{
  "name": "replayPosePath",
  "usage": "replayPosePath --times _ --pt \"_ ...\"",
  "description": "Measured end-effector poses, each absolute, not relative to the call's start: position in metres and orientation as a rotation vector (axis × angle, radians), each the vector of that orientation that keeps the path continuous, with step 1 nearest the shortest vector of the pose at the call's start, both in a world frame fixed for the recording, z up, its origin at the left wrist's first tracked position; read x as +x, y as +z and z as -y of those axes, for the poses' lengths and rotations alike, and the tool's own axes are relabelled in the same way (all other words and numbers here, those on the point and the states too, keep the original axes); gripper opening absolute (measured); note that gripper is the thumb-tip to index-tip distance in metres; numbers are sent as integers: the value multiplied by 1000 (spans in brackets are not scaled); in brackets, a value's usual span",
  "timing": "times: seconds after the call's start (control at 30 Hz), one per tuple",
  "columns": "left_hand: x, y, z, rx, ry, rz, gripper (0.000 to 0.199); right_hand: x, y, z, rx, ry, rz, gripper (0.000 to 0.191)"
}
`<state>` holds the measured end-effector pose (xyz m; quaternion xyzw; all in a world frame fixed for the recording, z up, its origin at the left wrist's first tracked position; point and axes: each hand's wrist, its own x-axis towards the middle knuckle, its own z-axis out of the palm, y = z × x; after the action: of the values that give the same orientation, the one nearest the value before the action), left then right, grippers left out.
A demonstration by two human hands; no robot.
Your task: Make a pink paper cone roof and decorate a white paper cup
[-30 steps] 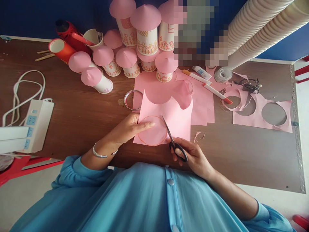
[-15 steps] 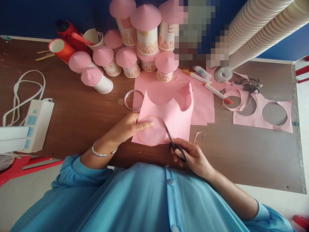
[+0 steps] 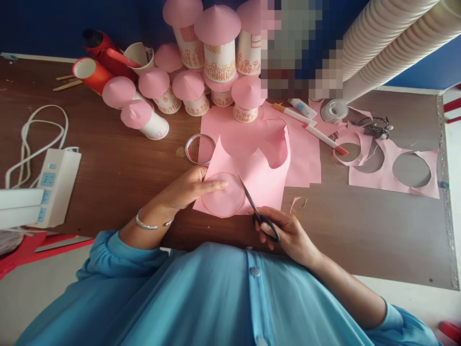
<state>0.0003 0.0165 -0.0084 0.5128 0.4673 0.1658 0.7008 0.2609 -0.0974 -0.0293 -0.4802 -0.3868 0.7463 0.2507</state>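
Note:
My left hand (image 3: 192, 188) grips the left side of a sheet of pink paper (image 3: 262, 185), thumb on top and fingers hidden beneath. An orange circle is drawn on the sheet's lower left, partly under that thumb. The upper edge of the sheet has curved cut-outs, and its upper right corner curls up. In my right hand (image 3: 283, 230) is a pair of black-handled scissors (image 3: 257, 209), fingers closed round the handles. The scissors' blades look nearly closed and lie against the paper at the right side of the drawn circle.
Pink-roofed paper-cup towers (image 3: 219, 53) stand at the back. A tape ring (image 3: 186, 149) lies left of more pink sheets (image 3: 304, 166). Right are markers (image 3: 324, 137), a glue tube (image 3: 301, 108), clear tape (image 3: 334, 111) and paper scraps (image 3: 387, 173). A power strip (image 3: 57, 185) lies far left.
The pink sheet and my left hand have shifted slightly left. The scissors' tip sits a little further left too, while my right hand has hardly moved.

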Motion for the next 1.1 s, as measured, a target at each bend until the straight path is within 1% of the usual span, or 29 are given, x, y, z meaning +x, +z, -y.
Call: replayPosePath --times 0.17,0.37,0.53,0.9,1.1 --pt "-1 -9 -20 1181 326 -1105 48 261 -30 99 -1302 2035 1045 56" --pt "-2 -13 -20 1197 352 -1123 49 262 -32 100 -1285 2040 1024 54" --pt "-2 -14 -20 1198 375 -1099 44 262 -33 100 -1281 2051 1014 53" --pt "-4 -10 -25 1180 283 -1072 43 262 -32 99 -1273 2036 1020 51" --pt "-3 -4 -28 1178 234 -1062 49 262 -30 98 -1283 2022 1047 49"
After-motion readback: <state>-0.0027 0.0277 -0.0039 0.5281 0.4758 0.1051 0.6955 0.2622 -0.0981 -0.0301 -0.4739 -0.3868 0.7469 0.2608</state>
